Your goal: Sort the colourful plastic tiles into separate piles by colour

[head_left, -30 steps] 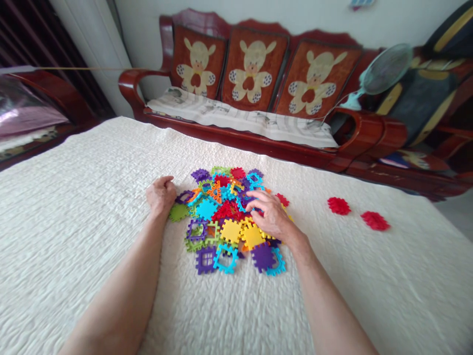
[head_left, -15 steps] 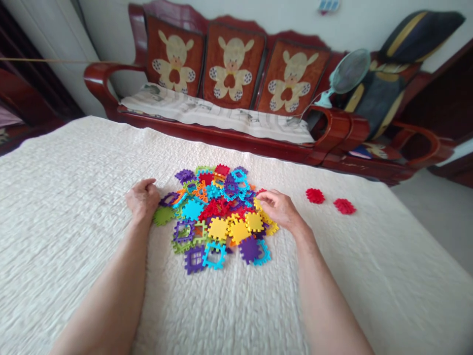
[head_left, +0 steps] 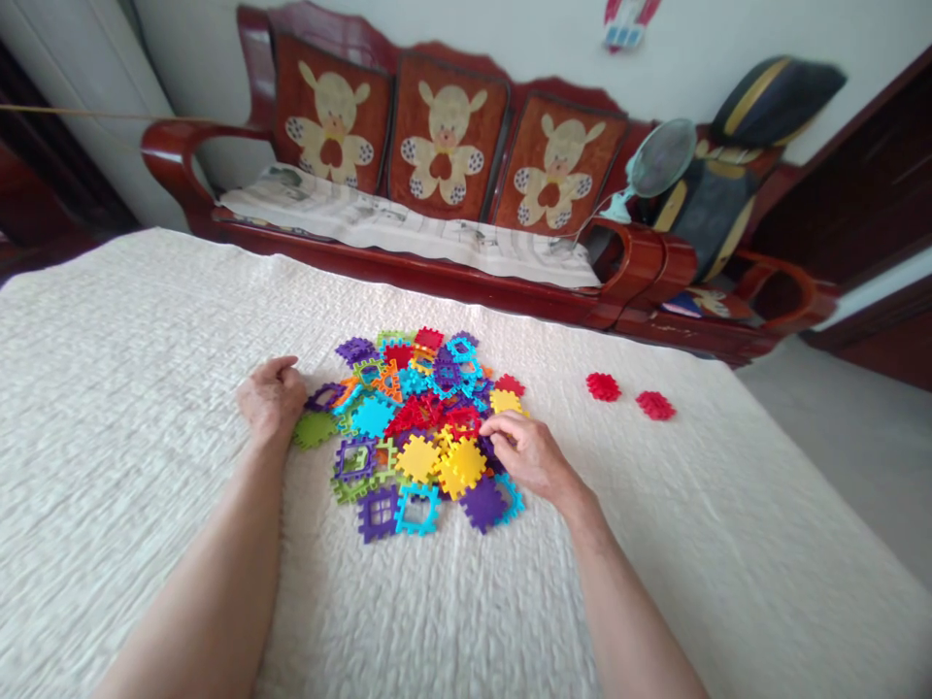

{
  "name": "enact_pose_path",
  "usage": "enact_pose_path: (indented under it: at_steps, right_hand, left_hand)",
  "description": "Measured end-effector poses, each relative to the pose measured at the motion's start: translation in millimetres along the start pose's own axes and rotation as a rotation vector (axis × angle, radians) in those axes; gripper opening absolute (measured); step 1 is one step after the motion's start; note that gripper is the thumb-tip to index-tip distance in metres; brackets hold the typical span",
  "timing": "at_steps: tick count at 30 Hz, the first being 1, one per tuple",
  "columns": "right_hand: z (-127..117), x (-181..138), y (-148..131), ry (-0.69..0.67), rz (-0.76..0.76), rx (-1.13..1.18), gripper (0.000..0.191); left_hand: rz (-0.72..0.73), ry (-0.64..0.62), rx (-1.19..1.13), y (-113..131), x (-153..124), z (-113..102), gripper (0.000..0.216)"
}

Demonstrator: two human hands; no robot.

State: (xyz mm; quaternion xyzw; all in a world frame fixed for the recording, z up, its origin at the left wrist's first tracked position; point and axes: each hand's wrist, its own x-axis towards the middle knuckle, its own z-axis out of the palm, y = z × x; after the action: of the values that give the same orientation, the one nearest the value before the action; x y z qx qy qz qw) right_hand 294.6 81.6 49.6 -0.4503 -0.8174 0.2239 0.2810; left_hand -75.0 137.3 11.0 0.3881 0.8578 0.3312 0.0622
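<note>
A heap of several flat plastic interlocking tiles (head_left: 415,427) in purple, yellow, red, cyan, green and orange lies on the cream quilted cloth (head_left: 146,388). My left hand (head_left: 271,398) rests curled in a loose fist at the heap's left edge, beside a green tile (head_left: 315,430). My right hand (head_left: 525,452) lies on the heap's right side, fingers bent and pinched at a tile next to a yellow tile (head_left: 466,464). What the fingertips grip is hidden. Two red tiles (head_left: 603,386) lie apart to the right.
A dark red wooden bench (head_left: 437,262) with cartoon cushions and a striped seat pad runs along the cloth's far edge. A small fan (head_left: 651,170) and a dark bag (head_left: 735,146) sit at its right end. Floor shows at the far right.
My right hand has drawn back and down from the heap's upper right to its lower right side. The camera view has swung to the right. My left hand has stayed put.
</note>
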Motion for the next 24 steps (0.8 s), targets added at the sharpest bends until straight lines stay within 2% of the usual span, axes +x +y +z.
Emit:
enact_pose_path:
  at_steps: [2,5,8,12,15,19,22,24]
  right_hand:
    - [0,10,7,0.031,-0.004,-0.066,0.029]
    - [4,24,12,-0.031,-0.022,-0.135,0.031]
    - [11,33,13,-0.084,0.026,-0.201,0.032]
    - [17,38,9,-0.112,0.058,-0.195,0.033]
    - [19,39,3,-0.095,0.12,-0.179,0.029]
    - [27,44,-4,-0.067,0.212,-0.273,0.023]
    - [34,49,-7,-0.077,0.201,-0.288,0.022]
    - [33,51,-6,-0.032,0.163,-0.219,0.026]
  left_hand:
    - [0.002,0.01,-0.003,-1,1,1,0.039]
    - [0.008,0.022,-0.006,-3,2,3,0.038]
    - [0.014,0.027,-0.01,-4,2,3,0.039]
    - [0.005,0.036,-0.016,-6,2,4,0.04]
    - [-0.001,0.037,-0.016,-7,3,5,0.04]
    - [-0.015,0.037,-0.001,-8,5,6,0.041]
    - [-0.034,0.024,-0.002,-9,7,7,0.043]
    - [-0.037,0.016,0.001,-10,8,7,0.044]
